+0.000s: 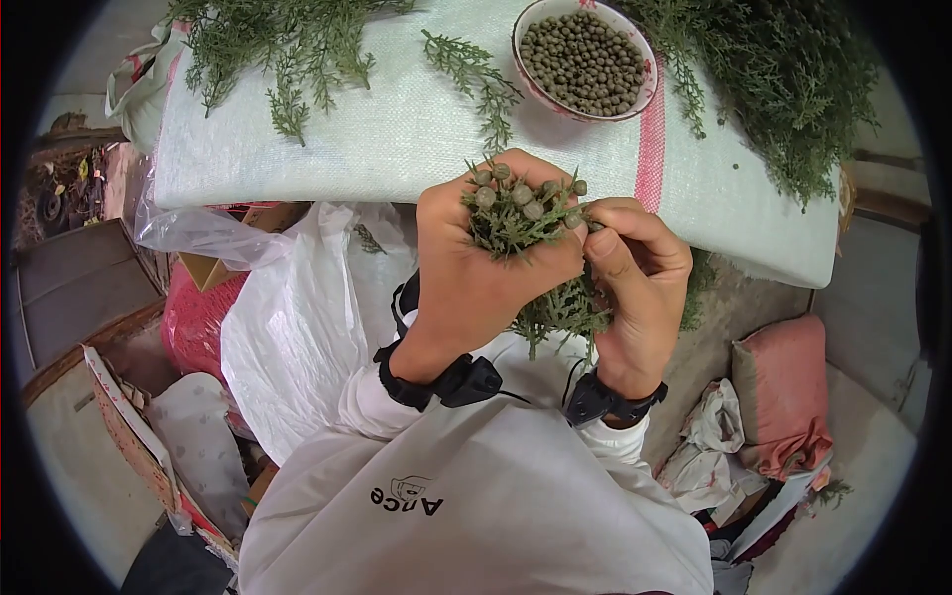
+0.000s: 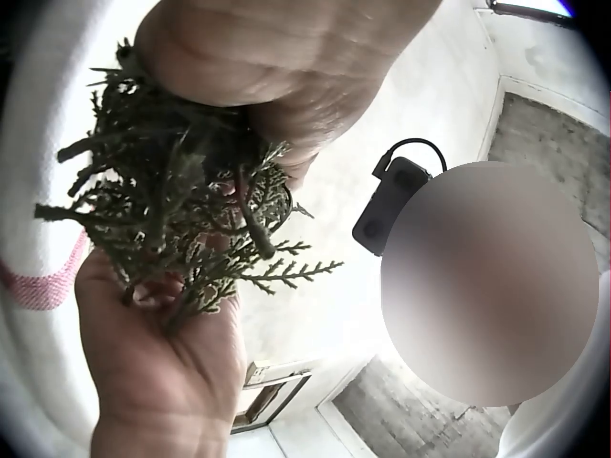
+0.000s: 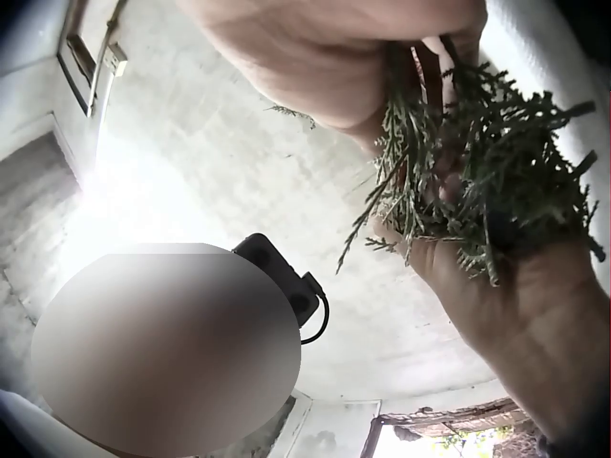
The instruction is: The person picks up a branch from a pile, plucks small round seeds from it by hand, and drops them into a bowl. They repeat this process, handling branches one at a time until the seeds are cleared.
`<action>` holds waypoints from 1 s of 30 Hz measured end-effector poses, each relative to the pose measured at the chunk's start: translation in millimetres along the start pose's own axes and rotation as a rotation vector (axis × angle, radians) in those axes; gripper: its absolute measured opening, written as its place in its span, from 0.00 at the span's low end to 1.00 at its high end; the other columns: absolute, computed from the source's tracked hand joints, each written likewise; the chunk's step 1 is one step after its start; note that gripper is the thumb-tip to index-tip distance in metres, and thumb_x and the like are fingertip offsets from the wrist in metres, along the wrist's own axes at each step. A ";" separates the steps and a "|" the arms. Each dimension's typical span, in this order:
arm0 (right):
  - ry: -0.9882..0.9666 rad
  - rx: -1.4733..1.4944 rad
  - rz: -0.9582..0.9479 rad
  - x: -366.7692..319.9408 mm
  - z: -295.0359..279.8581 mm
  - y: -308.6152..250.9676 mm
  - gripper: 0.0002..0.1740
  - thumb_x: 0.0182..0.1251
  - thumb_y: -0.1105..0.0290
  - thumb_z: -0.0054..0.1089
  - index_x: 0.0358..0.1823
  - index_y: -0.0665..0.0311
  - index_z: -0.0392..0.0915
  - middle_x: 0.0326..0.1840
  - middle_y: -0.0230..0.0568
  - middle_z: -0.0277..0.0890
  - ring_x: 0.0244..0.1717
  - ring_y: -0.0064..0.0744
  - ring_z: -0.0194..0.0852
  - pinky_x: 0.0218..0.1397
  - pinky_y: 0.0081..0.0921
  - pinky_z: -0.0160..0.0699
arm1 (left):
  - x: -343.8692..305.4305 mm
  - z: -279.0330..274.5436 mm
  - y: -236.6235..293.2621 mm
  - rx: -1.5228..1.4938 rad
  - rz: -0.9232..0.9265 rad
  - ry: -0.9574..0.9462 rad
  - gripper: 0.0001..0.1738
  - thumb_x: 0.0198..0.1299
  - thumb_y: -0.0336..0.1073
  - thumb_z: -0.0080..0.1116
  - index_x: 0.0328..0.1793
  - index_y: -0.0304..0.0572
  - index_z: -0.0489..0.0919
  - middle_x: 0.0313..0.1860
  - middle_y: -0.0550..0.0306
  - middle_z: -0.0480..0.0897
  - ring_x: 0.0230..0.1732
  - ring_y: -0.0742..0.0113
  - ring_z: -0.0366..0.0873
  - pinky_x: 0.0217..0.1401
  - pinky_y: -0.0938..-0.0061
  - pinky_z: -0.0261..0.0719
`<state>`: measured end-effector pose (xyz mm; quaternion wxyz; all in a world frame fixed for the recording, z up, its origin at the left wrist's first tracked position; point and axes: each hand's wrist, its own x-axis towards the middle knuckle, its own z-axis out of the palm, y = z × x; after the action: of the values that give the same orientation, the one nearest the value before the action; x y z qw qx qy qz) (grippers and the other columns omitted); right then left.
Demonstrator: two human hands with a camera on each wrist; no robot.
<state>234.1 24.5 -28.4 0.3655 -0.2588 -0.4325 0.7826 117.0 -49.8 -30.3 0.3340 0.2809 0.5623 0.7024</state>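
Observation:
My left hand (image 1: 456,253) grips a bunch of green cypress sprigs (image 1: 506,234) in its fist. Several round greenish-brown cones (image 1: 533,210) stick out of the top of the bunch. Close against it, my right hand (image 1: 640,278) pinches one small round cone (image 1: 594,227) between thumb and forefinger. Cut stems and leafy ends of the sprigs (image 2: 172,191) hang out below the fist in the left wrist view. From the right wrist view, the sprigs (image 3: 516,172) spread between both hands, and the right fingertips are partly hidden.
A white woven sack (image 1: 377,149) with pink stripes lies in front of me. On it stand a bowl (image 1: 652,84) full of round cones, a loose sprig (image 1: 471,69), and larger heaps of cypress branches (image 1: 783,79). A clear plastic sheet (image 1: 297,317) hangs at the left.

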 end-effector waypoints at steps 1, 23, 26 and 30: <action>0.008 -0.011 0.002 0.6 1.4 -0.2 0.11 0.58 0.84 0.68 0.43 0.72 0.84 0.42 0.44 0.82 0.42 0.26 0.80 0.49 0.20 0.79 | -0.4 0.7 0.0 -0.020 -0.029 0.012 0.09 0.56 0.30 0.65 0.39 0.35 0.76 0.32 0.64 0.78 0.26 0.82 0.72 0.27 0.85 0.72; 0.055 -0.075 0.042 3.7 13.0 0.2 0.11 0.58 0.85 0.68 0.44 0.74 0.84 0.43 0.46 0.82 0.43 0.28 0.81 0.51 0.21 0.81 | 1.9 -9.0 -5.2 -0.116 -0.067 0.014 0.10 0.59 0.30 0.65 0.40 0.34 0.75 0.31 0.62 0.77 0.25 0.81 0.73 0.25 0.84 0.73; 0.046 -0.083 0.056 4.7 12.7 -1.5 0.11 0.58 0.85 0.68 0.43 0.73 0.84 0.43 0.46 0.82 0.43 0.27 0.81 0.50 0.20 0.81 | 3.0 -11.0 -4.6 -0.058 -0.030 -0.016 0.11 0.58 0.31 0.66 0.39 0.34 0.75 0.31 0.62 0.77 0.27 0.81 0.73 0.25 0.84 0.73; 0.017 -0.075 0.057 6.9 9.8 -0.4 0.11 0.58 0.85 0.68 0.43 0.73 0.83 0.42 0.45 0.82 0.42 0.27 0.81 0.48 0.20 0.81 | 5.7 -12.7 0.2 -0.091 -0.095 -0.007 0.08 0.51 0.21 0.64 0.38 0.35 0.78 0.28 0.70 0.77 0.32 0.85 0.70 0.35 0.85 0.71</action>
<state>223.0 25.3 -23.8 0.3365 -0.2912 -0.4510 0.7737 103.6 -52.9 -32.7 0.3812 0.2408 0.5415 0.7096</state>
